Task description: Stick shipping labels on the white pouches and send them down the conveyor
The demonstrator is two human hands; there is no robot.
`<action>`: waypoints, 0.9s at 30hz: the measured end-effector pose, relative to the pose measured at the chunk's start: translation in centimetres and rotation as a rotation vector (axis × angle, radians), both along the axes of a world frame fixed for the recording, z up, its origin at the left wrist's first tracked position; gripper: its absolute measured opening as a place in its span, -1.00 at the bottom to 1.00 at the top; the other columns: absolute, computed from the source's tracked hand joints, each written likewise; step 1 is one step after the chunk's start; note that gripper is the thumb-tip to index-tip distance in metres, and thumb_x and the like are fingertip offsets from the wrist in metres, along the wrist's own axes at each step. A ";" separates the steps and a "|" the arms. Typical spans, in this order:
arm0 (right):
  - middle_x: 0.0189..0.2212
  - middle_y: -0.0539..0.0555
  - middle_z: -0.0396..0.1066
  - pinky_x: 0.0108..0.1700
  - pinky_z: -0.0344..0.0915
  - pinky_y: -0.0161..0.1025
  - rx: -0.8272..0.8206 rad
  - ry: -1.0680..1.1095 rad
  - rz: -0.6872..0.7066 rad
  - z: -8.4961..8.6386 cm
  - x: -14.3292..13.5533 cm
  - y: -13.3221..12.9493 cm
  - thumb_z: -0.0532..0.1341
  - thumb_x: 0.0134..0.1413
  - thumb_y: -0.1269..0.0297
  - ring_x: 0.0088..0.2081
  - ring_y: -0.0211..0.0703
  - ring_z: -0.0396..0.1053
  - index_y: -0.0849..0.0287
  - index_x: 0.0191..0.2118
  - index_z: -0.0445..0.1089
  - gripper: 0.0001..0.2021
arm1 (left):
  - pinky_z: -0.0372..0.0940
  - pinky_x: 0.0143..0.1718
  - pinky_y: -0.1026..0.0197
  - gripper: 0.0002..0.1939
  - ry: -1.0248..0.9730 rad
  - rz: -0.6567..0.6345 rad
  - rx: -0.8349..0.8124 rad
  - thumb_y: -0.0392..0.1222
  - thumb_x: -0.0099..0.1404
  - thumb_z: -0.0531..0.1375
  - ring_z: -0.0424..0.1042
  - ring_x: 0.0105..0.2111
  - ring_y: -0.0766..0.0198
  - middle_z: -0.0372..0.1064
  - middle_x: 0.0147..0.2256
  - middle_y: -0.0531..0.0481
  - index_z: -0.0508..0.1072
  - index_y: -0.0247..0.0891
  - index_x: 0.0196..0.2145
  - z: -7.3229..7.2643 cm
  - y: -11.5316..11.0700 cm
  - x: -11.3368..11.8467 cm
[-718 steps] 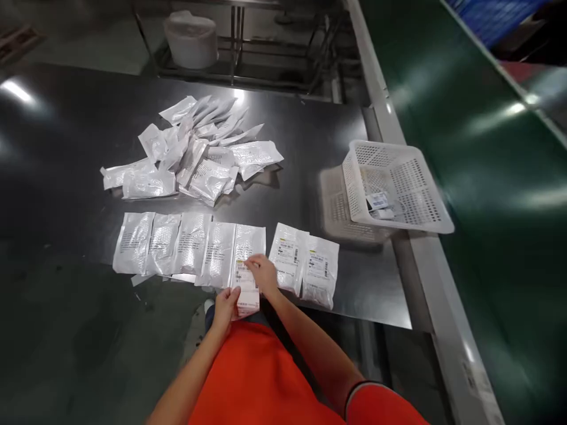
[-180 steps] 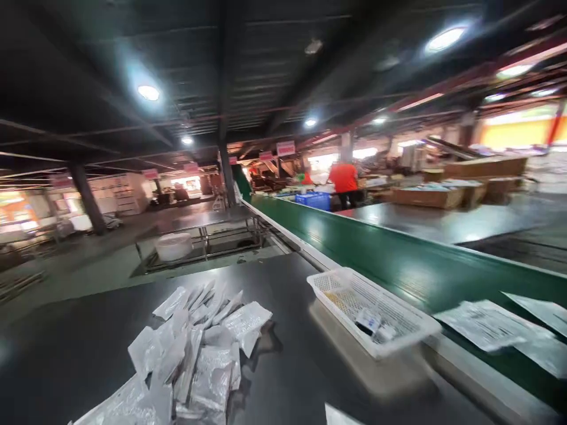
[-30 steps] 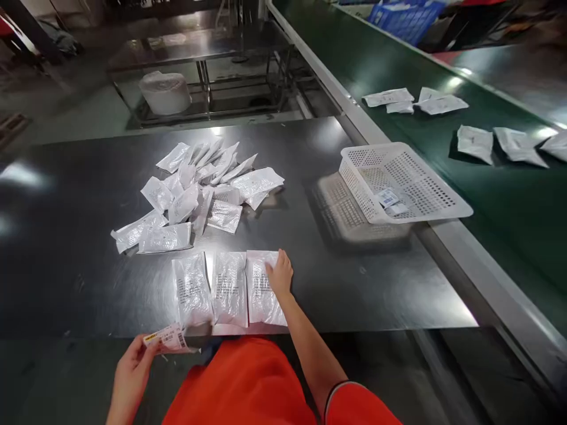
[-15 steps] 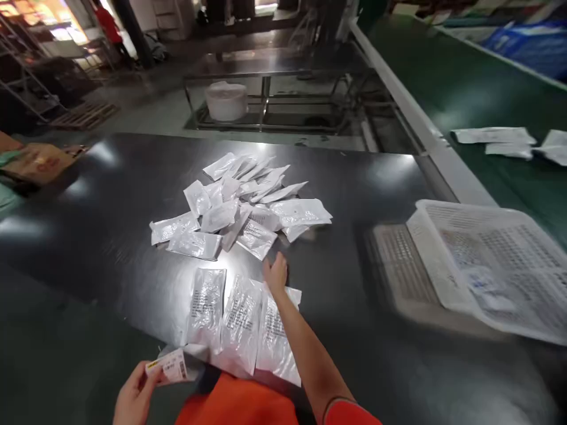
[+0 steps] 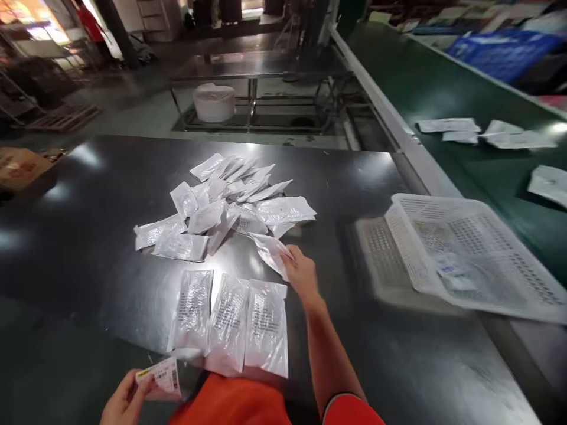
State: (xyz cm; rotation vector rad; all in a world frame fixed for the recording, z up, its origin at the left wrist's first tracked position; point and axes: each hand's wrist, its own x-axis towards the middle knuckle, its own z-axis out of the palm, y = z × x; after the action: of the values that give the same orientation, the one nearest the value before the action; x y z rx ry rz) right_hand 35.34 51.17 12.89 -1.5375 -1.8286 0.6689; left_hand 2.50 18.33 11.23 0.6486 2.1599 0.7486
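My right hand (image 5: 302, 273) pinches the right end of a white plastic packet (image 5: 269, 251), which it holds tilted at the near right edge of a loose pile of similar packets (image 5: 206, 217). Nearer to me, three packets with printed text lie side by side: a left one (image 5: 192, 310), a middle one (image 5: 229, 319) and a right one (image 5: 266, 324). At the lower left, my left hand (image 5: 126, 396) is closed on a printed label (image 5: 160, 378) with a barcode and a yellow mark, between thumb and fingers.
On the right, a white perforated plastic basket (image 5: 469, 260) holds a few small bags. Beyond it runs a green conveyor belt (image 5: 425, 88) carrying several white packets (image 5: 449, 125). The dark metal table (image 5: 110, 283) reflects light. A cardboard box (image 5: 22, 166) stands at far left; a person (image 5: 91, 26) is in the background.
My right hand has taken hold of a packet at the pile's near edge and moved right, lifting and tilting it. My left hand still holds the label. The view has shifted slightly right.
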 end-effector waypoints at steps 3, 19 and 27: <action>-0.61 -0.07 0.31 -0.45 0.08 -0.35 -0.159 -0.214 0.215 7.2 7.9 -4.6 0.06 0.18 -0.02 -0.54 -0.24 0.26 0.10 -0.35 0.35 -0.69 | 0.34 -0.42 0.30 -0.41 0.029 -0.104 -0.004 0.41 -0.05 0.18 0.48 -0.40 0.14 0.53 -0.48 0.02 0.49 -0.22 -0.43 0.0 1.3 -0.4; 0.28 0.33 0.11 0.11 0.16 0.08 -0.258 -0.764 -0.053 -8.7 8.2 -12.2 0.06 0.19 0.26 0.22 0.15 0.15 0.19 0.24 0.20 -0.51 | 0.32 -0.44 0.27 -0.45 0.091 -0.263 0.039 0.36 -0.01 0.17 0.47 -0.42 0.10 0.50 -0.52 0.03 0.48 -0.23 -0.42 -0.2 3.3 0.5; 0.32 0.36 -0.01 0.18 -0.20 0.50 -0.146 -0.691 -0.202 -16.5 4.4 -18.1 -0.07 0.24 -0.01 0.34 0.42 -0.21 0.19 0.29 0.12 -0.40 | 0.36 -0.39 0.25 -0.45 -0.018 -0.210 0.012 0.37 -0.02 0.18 0.50 -0.41 0.10 0.53 -0.49 0.01 0.49 -0.22 -0.48 -1.2 2.1 0.7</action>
State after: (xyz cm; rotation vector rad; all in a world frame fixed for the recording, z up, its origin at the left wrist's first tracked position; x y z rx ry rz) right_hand 39.76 33.10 -3.64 -2.2080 -2.0832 0.1757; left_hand 3.16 20.47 10.08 0.8567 2.0340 0.6520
